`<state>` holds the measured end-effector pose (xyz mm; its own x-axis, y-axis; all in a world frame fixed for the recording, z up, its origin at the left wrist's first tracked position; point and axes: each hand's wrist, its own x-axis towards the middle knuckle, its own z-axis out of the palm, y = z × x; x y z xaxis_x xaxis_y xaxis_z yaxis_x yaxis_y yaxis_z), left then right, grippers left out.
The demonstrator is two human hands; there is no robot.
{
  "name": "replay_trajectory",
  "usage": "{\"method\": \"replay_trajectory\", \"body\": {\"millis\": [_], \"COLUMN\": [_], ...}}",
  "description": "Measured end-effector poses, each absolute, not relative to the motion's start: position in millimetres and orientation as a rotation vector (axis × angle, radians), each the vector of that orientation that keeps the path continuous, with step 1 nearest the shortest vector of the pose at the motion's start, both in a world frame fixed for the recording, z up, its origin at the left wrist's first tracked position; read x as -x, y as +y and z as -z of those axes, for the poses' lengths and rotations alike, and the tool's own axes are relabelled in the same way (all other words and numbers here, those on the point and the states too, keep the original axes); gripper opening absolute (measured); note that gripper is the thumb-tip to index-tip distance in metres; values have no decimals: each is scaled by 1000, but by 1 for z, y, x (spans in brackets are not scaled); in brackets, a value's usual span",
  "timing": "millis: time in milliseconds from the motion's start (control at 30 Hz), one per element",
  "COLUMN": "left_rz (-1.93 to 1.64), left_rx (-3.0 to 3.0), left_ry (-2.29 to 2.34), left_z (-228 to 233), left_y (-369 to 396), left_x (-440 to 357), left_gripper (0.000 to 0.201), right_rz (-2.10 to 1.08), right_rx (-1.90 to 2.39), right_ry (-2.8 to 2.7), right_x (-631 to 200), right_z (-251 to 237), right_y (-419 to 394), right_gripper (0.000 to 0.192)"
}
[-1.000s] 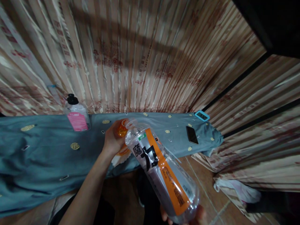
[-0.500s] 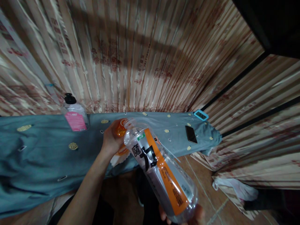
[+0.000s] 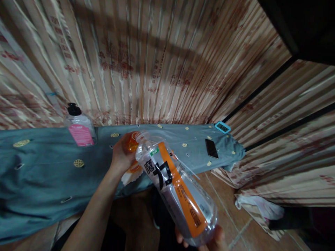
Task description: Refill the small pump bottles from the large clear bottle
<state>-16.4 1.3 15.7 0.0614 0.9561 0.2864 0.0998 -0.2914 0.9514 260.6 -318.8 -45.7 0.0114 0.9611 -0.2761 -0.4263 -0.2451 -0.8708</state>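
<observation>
Head view, centre frame: left hand [image 3: 123, 155] clenching around the orange cap [image 3: 132, 144] at the neck of a clear plastic drink bottle [image 3: 175, 188], orange-and-grey label facing up. Bottle lying tilted, base toward lower right, resting in the right hand [image 3: 209, 240], fingers cupping it from beneath. Behind, on the teal cloth [image 3: 39, 181]: pink-labelled pump bottle [image 3: 78, 129] at upper left, dark phone [image 3: 211, 148] at right.
</observation>
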Motion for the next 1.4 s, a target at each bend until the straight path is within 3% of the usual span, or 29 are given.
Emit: {"method": "replay_trajectory", "body": {"millis": [267,467,933,1100,1400], "left_rz": [-1380,-1374,-1383,-1404,-1381], "left_rx": [-1611,-1601,-1638,-1605,-1636], "left_ry": [1221,1220,1198,1151,1186], "left_z": [-22,-14,-17,-13,-13], "left_y": [0,5,2,2,2], "left_x": [15,17,15,13,12], "left_gripper": [49,57,52,48,45], "right_rz": [-1633,-1682,-1709,-1569,-1653], "right_rx": [831,655,641,617,924], "right_ry": [-742,-694,-725,-643,-521], "right_x": [-240,-222,-224,-219,-215], "right_z": [25,1,-2,14,-41], "right_y": [-299,-284,-282,-289,-287], "right_gripper": [102,85,83,96,86]}}
